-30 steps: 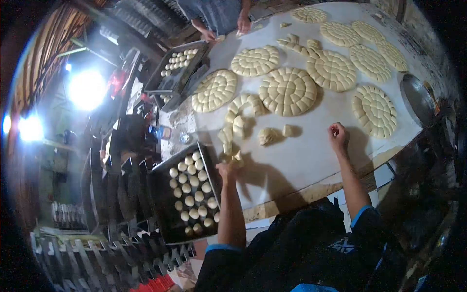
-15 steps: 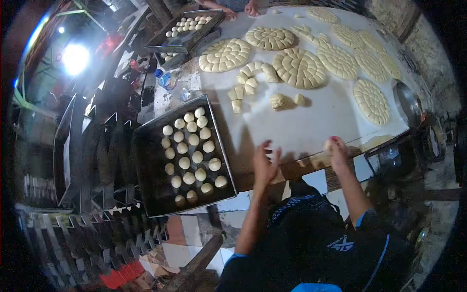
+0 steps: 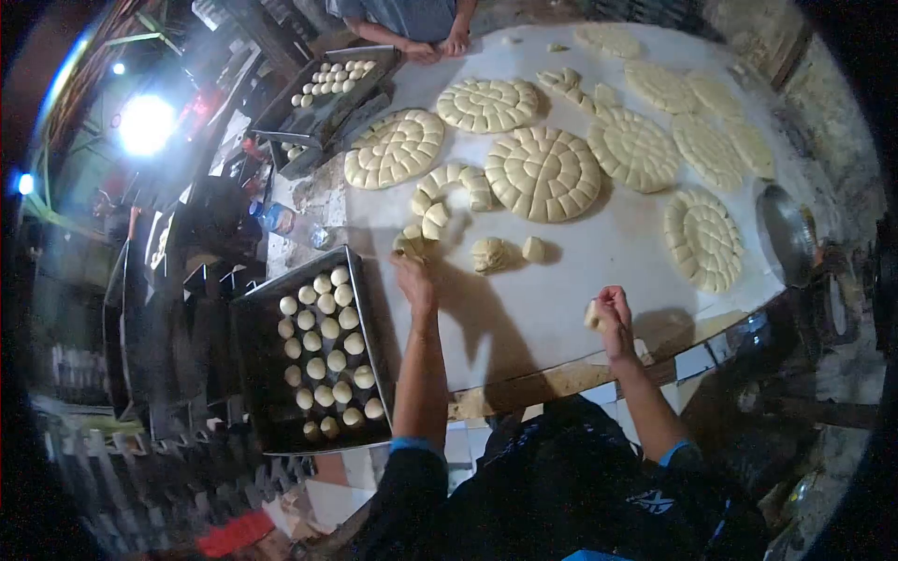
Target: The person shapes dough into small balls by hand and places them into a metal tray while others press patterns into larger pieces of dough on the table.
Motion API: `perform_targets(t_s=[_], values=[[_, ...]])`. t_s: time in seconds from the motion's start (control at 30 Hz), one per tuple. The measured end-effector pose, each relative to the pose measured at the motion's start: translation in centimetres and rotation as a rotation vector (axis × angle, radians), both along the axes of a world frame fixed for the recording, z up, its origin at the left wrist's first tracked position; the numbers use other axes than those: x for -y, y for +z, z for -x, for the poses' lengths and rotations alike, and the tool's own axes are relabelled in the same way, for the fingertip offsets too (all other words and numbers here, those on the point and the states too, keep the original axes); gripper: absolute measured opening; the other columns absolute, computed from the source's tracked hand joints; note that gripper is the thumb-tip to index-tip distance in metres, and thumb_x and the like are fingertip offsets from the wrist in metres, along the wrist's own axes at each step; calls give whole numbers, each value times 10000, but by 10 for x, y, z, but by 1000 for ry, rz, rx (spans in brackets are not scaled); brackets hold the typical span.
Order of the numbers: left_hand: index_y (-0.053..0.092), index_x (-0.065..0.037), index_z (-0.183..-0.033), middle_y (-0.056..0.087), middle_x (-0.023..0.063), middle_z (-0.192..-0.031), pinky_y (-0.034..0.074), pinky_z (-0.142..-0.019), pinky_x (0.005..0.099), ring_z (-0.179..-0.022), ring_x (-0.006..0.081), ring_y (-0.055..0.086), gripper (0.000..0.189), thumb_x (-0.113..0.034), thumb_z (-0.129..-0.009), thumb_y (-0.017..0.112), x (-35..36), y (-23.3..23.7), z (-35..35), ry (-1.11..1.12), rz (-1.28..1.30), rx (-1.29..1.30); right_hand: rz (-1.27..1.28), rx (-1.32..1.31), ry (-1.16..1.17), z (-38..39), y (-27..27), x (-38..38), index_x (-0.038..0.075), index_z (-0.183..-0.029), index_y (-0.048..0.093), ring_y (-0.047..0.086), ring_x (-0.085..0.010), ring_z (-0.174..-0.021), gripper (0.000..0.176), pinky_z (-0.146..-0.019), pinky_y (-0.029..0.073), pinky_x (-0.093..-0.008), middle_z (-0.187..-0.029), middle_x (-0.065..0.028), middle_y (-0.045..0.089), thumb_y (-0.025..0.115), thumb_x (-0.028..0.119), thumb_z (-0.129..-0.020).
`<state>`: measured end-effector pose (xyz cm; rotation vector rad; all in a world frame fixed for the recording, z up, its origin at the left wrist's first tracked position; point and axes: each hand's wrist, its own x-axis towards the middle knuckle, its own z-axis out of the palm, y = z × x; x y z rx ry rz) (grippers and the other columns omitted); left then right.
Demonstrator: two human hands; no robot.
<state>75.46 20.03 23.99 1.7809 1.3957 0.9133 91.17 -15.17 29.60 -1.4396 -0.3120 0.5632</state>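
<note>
My left hand point(image 3: 413, 279) reaches over the table beside the tray, its fingers closed on a cut dough piece point(image 3: 410, 241) at the end of a curved row of dough pieces point(image 3: 454, 178). The fingertips are partly hidden. Near the front edge, my right hand point(image 3: 615, 323) pinches a small dough piece point(image 3: 592, 315) just above the tabletop. Between the hands and farther back lie a lumpy dough piece point(image 3: 489, 254) and a smaller one point(image 3: 533, 249). A scored dough spiral point(image 3: 543, 175) lies behind them.
At left, a dark metal tray point(image 3: 360, 299) holds several round dough balls. More scored dough rounds point(image 3: 703, 240) cover the far and right table point(image 3: 617, 252). A metal bowl point(image 3: 784, 234) stands at the right edge, a bottle point(image 3: 276, 218) behind the tray. Across the table are another person's hands point(image 3: 440, 47).
My left hand has moved forward and left from the front edge onto the cut dough. My right hand has shifted slightly left, still with its dough piece. The camera view has shifted.
</note>
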Motion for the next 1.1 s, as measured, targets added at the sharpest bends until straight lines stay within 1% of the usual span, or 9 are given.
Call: perform_targets(t_s=[0.27, 0.3, 0.4, 0.53, 0.7, 0.8, 0.83, 0.93, 1.1], values=[[503, -25, -1139, 655, 261, -843, 479, -686, 536, -790, 498, 623, 489, -398, -875, 679, 156, 38, 112, -332, 228, -568, 70, 68, -95, -77, -35, 68, 85, -932, 449, 437, -149, -766, 173, -712, 392, -314, -827, -28, 433, 439, 245, -997], [540, -37, -1103, 615, 239, -904, 458, -743, 513, -894, 446, 586, 376, -335, -901, 649, 181, 47, 110, -277, 61, -358, 111, 355, 45, -80, -44, 82, 81, -931, 453, 447, -181, -773, 161, -720, 394, -346, -839, -49, 444, 456, 235, -980], [554, -30, -1158, 486, 233, -1182, 358, -907, 592, -1105, 473, 431, 379, -242, -858, 648, 195, 47, 128, -669, -244, -657, 242, 1085, 459, -100, -60, 112, 62, -950, 476, 475, -278, -810, 153, -757, 395, -450, -889, -115, 476, 516, 207, -922], [558, -69, -1083, 478, 233, -1116, 368, -940, 558, -1082, 461, 435, 488, -332, -729, 767, 136, 36, 86, -502, -291, -605, 437, 1481, 653, -148, -63, 77, -45, -1126, 516, 480, -416, -967, 460, -939, 344, -639, -1064, -220, 498, 665, 182, -756], [577, -45, -1033, 568, 179, -993, 411, -845, 457, -969, 375, 512, 280, -250, -869, 673, 177, 14, -16, -399, -314, -285, 372, 1199, 438, -88, -26, -26, 28, -910, 497, 464, -419, -994, 238, -942, 368, -577, -977, -187, 499, 618, 202, -801], [601, -61, -1081, 585, 153, -1118, 387, -908, 481, -1073, 353, 495, 284, -133, -808, 632, 234, 33, 4, -864, -314, -695, 388, 1235, 748, -56, -1, 8, 41, -841, 545, 513, -399, -1020, 166, -897, 427, -557, -958, -178, 547, 597, 194, -802], [608, -85, -1101, 587, 128, -1136, 378, -950, 474, -1126, 336, 476, 276, -125, -829, 611, 239, 16, 39, -946, -324, -501, 418, 1245, 850, -66, 13, 25, 45, -819, 561, 530, -392, -1028, 150, -882, 447, -550, -952, -175, 563, 590, 191, -803], [643, -116, -1067, 621, 54, -1048, 427, -896, 443, -993, 267, 562, 283, -154, -787, 657, 199, 6, 100, -818, -444, -507, 475, 1106, 752, -114, 3, 44, 18, -858, 529, 493, -439, -1008, 144, -913, 408, -578, -939, -216, 523, 570, 137, -787], [618, -89, -965, 612, 73, -926, 438, -842, 420, -905, 288, 566, 179, -148, -798, 650, 127, -8, 11, -302, -332, -372, 400, 1144, 567, -105, -5, -44, 8, -872, 481, 493, -424, -903, 116, -918, 383, -595, -873, -209, 507, 545, 46, -782]])
